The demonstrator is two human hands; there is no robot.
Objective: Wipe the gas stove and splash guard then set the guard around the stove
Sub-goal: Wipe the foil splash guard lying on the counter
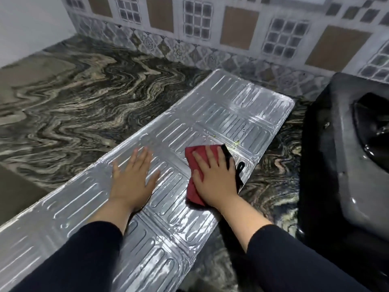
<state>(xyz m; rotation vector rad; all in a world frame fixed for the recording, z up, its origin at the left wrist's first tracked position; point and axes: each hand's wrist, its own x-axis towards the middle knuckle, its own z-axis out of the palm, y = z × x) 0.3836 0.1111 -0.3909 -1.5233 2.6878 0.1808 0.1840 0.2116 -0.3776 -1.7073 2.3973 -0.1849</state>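
The silver embossed splash guard (227, 114) lies flat on the marbled counter, running from the near left to the far right. My left hand (131, 178) rests on it palm down, fingers spread, holding nothing. My right hand (214, 178) presses a red cloth (194, 186) with a black edge and loop flat onto the guard near its right edge. Small greenish specks sit on the foil just beyond the cloth. The black gas stove (345, 165) stands at the right, partly cut off by the frame.
The dark marbled counter (84, 98) spreads to the left and behind the guard. A patterned tile wall (210, 28) closes off the back. A narrow strip of counter separates the guard from the stove.
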